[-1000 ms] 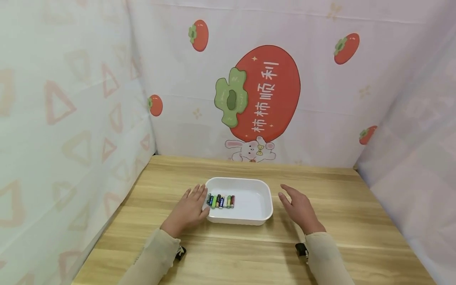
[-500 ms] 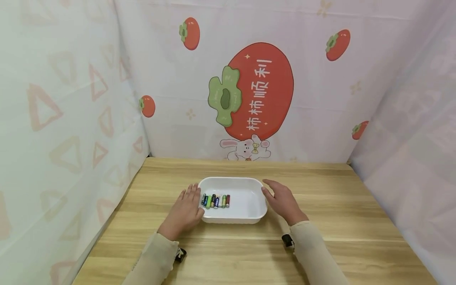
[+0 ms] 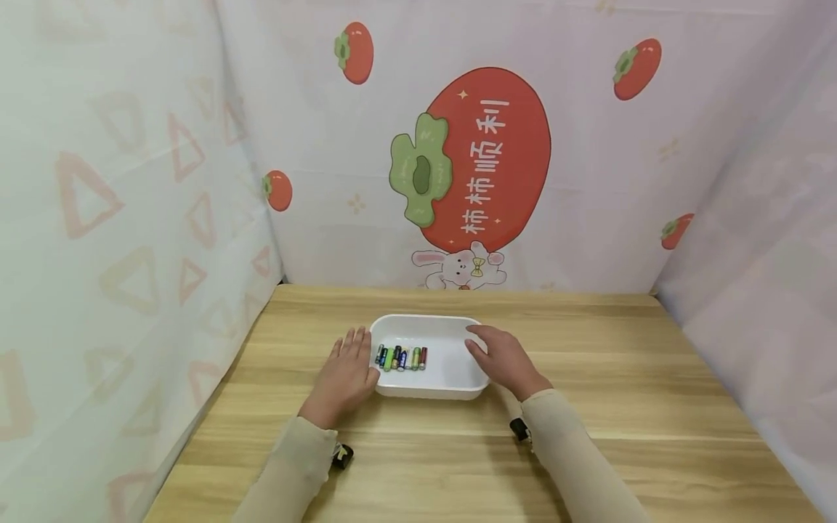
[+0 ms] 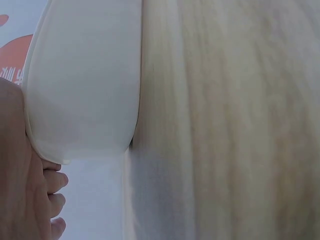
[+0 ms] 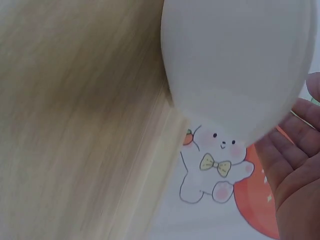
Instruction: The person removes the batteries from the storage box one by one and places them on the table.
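A white plastic basin (image 3: 451,363) rests on the table, with several batteries (image 3: 400,358) of mixed colours lying in a row in its left half. My left hand (image 3: 343,376) lies along the left end, fingers straight and thumb near the front corner. In the left wrist view, that hand (image 4: 22,180) is right at the rim of the basin (image 4: 85,80). My right hand (image 3: 506,359) reaches over the right end, its fingers loosely extended above the rim. From the right wrist, the fingers of this hand (image 5: 300,165) show partly behind the basin's outer wall (image 5: 235,55).
The wooden table (image 3: 431,465) runs back to a white cloth backdrop (image 3: 327,247) printed with persimmons and a rabbit. More cloth hangs along the left side (image 3: 150,218) and the right side (image 3: 752,240). A small black device sits at each wrist.
My right hand has moved left, from beside the basin to over its right end. The left hand stays against the left end, and the batteries lie as before.
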Available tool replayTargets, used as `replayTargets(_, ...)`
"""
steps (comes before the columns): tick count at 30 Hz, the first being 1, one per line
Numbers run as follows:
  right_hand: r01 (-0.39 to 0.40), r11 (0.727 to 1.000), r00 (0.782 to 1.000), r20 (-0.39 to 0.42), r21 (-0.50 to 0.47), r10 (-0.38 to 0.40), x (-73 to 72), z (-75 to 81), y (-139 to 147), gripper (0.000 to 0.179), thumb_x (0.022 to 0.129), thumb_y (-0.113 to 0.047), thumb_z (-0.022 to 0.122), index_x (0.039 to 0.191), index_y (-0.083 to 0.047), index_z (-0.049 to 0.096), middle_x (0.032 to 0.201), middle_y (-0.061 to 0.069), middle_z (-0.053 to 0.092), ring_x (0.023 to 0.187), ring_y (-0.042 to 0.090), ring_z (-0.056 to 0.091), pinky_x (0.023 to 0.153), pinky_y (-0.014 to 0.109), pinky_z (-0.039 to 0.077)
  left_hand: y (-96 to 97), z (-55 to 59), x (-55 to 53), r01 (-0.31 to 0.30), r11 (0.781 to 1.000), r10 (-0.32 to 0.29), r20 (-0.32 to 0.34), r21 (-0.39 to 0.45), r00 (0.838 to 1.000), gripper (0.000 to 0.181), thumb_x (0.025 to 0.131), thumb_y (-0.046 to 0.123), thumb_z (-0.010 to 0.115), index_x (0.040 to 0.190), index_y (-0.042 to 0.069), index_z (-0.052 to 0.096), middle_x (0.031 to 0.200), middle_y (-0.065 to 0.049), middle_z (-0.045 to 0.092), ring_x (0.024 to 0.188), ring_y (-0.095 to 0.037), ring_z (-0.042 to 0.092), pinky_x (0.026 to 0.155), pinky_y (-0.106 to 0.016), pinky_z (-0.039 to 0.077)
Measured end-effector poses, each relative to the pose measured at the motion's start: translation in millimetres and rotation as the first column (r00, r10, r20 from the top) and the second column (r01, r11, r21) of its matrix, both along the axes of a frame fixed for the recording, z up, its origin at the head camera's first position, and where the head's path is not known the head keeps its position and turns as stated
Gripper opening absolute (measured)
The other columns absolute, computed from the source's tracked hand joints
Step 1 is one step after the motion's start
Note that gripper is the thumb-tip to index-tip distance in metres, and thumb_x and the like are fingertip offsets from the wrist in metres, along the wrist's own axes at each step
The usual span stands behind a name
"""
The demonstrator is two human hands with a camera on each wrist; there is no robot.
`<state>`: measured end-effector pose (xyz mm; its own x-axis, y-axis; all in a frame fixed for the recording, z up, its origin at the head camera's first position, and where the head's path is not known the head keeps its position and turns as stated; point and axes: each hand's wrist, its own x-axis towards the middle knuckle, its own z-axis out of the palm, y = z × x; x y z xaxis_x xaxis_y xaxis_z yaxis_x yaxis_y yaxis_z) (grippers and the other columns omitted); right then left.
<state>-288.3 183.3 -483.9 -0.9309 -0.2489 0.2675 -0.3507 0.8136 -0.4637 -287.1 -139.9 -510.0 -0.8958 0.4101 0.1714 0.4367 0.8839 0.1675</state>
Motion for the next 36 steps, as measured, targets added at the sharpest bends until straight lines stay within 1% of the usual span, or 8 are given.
replayTargets(5,-0.023,1.000,0.991,0.134,-0.020,0.026,-7.6,2.6,-14.4,0.041,0.097,-0.030,0.060,0.132,-0.007,0.061,0.132,0.008,0.060,0.124,0.028,0.053,0.103,0.048,0.041,3.3,-0.1,0.1,-0.015,1.000,0.015,-0.004,-0.027,1.000,0.067,0.096,0.025,0.043,0.149,-0.010,0.023,0.155,-0.025,0.022,0.144,-0.039,0.016,0.116,-0.052,0.012)
replayTargets(12,-0.006,0.994,0.970,0.241,-0.110,0.032,-22.8,0.8,-31.7,0.040,0.097,-0.027,0.060,0.129,-0.005,0.062,0.121,0.006,0.065,0.109,0.024,0.062,0.093,0.043,0.050,-1.0,-2.9,4.8,-0.003,1.000,0.002,-0.032,-0.014,0.999,0.067,0.096,0.023,0.046,0.151,-0.007,0.022,0.157,-0.022,0.018,0.145,-0.037,0.012,0.116,-0.052,0.012)
replayTargets(16,0.009,0.982,0.940,0.335,-0.191,0.056,-32.7,2.6,-35.7,0.038,0.096,-0.025,0.060,0.127,-0.002,0.062,0.112,0.005,0.067,0.103,0.021,0.064,0.087,0.039,0.053,-0.7,-2.9,4.8,0.009,1.000,-0.009,-0.040,-0.001,0.999,0.067,0.096,0.024,0.045,0.151,-0.007,0.022,0.157,-0.022,0.020,0.145,-0.037,0.014,0.116,-0.052,0.011)
replayTargets(19,0.044,0.934,0.881,0.455,-0.355,0.131,-38.0,5.6,-35.8,0.039,0.097,-0.021,0.059,0.129,0.002,0.059,0.115,0.011,0.064,0.104,0.025,0.063,0.085,0.039,0.054,1.9,-3.5,3.2,0.006,1.000,-0.005,-0.032,0.005,0.999,0.066,0.097,0.024,0.045,0.150,-0.007,0.022,0.156,-0.022,0.022,0.144,-0.038,0.016,0.116,-0.051,0.010)
replayTargets(22,0.125,0.855,0.809,0.551,-0.503,0.206,-42.4,7.1,-35.3,0.039,0.099,-0.018,0.056,0.131,0.005,0.055,0.121,0.018,0.061,0.107,0.031,0.062,0.085,0.040,0.055,4.3,-3.7,1.7,0.003,1.000,-0.003,-0.025,0.006,1.000,0.065,0.097,0.023,0.044,0.150,-0.007,0.022,0.157,-0.022,0.021,0.144,-0.037,0.016,0.116,-0.051,0.011)
replayTargets(24,0.163,0.823,0.785,0.577,-0.545,0.226,-45.2,6.3,-35.8,0.039,0.099,-0.017,0.055,0.130,0.006,0.055,0.124,0.022,0.059,0.108,0.032,0.062,0.086,0.041,0.054,5.1,-2.6,1.7,0.002,1.000,-0.002,-0.019,0.000,1.000,0.065,0.098,0.023,0.044,0.150,-0.008,0.022,0.157,-0.022,0.020,0.145,-0.037,0.016,0.116,-0.051,0.010)
replayTargets(32,0.291,0.729,0.768,0.606,-0.619,0.208,-51.9,-2.8,-45.9,0.031,0.097,-0.010,0.055,0.120,0.010,0.058,0.113,0.025,0.062,0.096,0.030,0.067,0.081,0.041,0.056,5.5,0.6,1.6,0.001,1.000,-0.001,-0.007,-0.012,1.000,0.065,0.097,0.024,0.043,0.150,-0.008,0.022,0.157,-0.022,0.020,0.145,-0.037,0.015,0.116,-0.051,0.010)
replayTargets(36,0.321,0.735,0.760,0.625,-0.598,0.177,-52.2,-5.4,-52.5,0.027,0.095,-0.009,0.056,0.114,0.010,0.061,0.108,0.024,0.063,0.094,0.032,0.066,0.080,0.041,0.056,5.5,1.2,2.4,0.005,1.000,-0.005,0.009,-0.018,1.000,0.066,0.097,0.024,0.043,0.150,-0.008,0.022,0.157,-0.022,0.019,0.145,-0.037,0.015,0.116,-0.051,0.011)
